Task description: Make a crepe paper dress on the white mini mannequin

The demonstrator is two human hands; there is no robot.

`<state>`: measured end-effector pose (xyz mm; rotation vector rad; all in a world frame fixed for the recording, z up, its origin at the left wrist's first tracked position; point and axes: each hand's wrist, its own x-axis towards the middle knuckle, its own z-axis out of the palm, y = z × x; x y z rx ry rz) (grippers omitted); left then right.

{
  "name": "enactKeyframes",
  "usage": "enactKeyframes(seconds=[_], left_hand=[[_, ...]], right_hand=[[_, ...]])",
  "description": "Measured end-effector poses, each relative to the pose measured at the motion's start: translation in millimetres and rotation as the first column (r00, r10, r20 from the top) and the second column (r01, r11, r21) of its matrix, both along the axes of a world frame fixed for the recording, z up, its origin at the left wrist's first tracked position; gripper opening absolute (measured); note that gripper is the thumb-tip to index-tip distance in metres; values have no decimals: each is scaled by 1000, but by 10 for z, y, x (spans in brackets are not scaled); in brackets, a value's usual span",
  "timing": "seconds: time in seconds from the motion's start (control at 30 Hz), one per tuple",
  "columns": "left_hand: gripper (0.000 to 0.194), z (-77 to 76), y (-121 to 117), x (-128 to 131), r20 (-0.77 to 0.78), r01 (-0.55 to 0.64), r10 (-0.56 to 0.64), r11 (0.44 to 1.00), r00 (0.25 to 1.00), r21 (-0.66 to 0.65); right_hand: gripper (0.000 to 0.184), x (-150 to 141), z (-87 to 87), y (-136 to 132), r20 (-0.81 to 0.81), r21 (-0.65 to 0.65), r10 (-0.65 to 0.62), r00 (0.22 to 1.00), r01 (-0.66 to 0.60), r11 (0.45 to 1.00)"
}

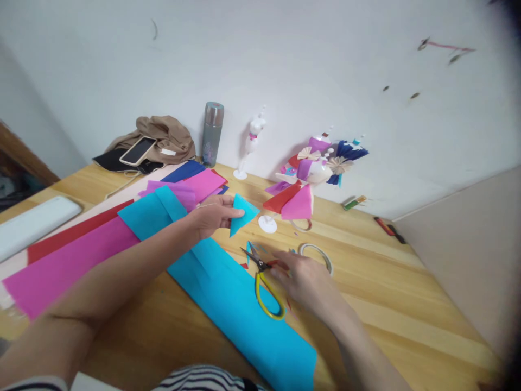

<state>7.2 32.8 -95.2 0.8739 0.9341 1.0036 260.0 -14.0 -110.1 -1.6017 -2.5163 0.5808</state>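
A small turquoise paper triangle (243, 213) is pinched between the thumb and fingers of my left hand (217, 213), held above the table. My right hand (303, 274) has its fingers curled at the scissors (261, 265), which have yellow handles. One handle loop shows below my fingers, over a long turquoise paper sheet (240, 293); the other is mostly hidden by the hand. The scissor blades are slightly apart and point up and left. Small paper scraps lie around the blades. Just beyond my right hand is a roll of tape (329, 260).
Pink paper (73, 260) and other coloured sheets cover the table's left side. Along the wall stand a grey flask (212, 136), a bare white mannequin stand (254, 136) and several paper-dressed ones (315, 165). A phone (138, 150) rests on brown cloth (173, 136).
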Motion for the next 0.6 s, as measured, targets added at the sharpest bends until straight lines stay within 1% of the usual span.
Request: enactKeyframes(seconds=[0.03,0.07,0.13,0.17,0.23,0.27,0.33,0.4,0.47,0.5,0.53,0.6], left_hand=[[31,-1,-17,13,12,12,-12,1000,1000,-10],[31,-3,-36,29,25,27,-27,1000,999,-16],[30,-14,-79,68,43,66,-65,998,997,-18],[31,-22,-102,90,48,92,-92,996,995,-16],[34,-41,-150,137,52,147,-146,989,988,-13],[36,-51,-174,160,56,173,-172,985,984,-11],[40,-65,-216,202,78,224,-223,975,972,5],[41,-67,-246,231,98,275,-277,961,956,38],[42,-56,-259,244,82,303,-306,952,948,50],[44,-48,-260,245,54,300,-302,953,952,36],[47,-39,-257,243,12,278,-278,961,961,16],[49,-25,-242,231,-104,164,-163,986,981,8]], right_hand=[[27,-7,-21,12,-73,93,-14,997,20,995],[25,-17,-44,25,-175,193,6,984,29,981],[26,-49,-76,53,-374,382,119,920,36,923],[29,-72,-78,68,-428,456,179,886,41,889],[37,-127,-52,99,-445,550,269,854,24,835],[39,-156,-26,118,-432,571,303,849,-3,821],[34,-211,39,158,-409,576,361,838,-70,815],[22,-251,104,196,-415,564,407,814,-122,817],[15,-274,153,227,-476,524,412,777,-126,842],[13,-279,168,240,-537,480,381,753,-99,872],[10,-281,176,251,-613,411,319,723,-54,910],[7,-275,173,270,-754,194,121,646,43,980]])
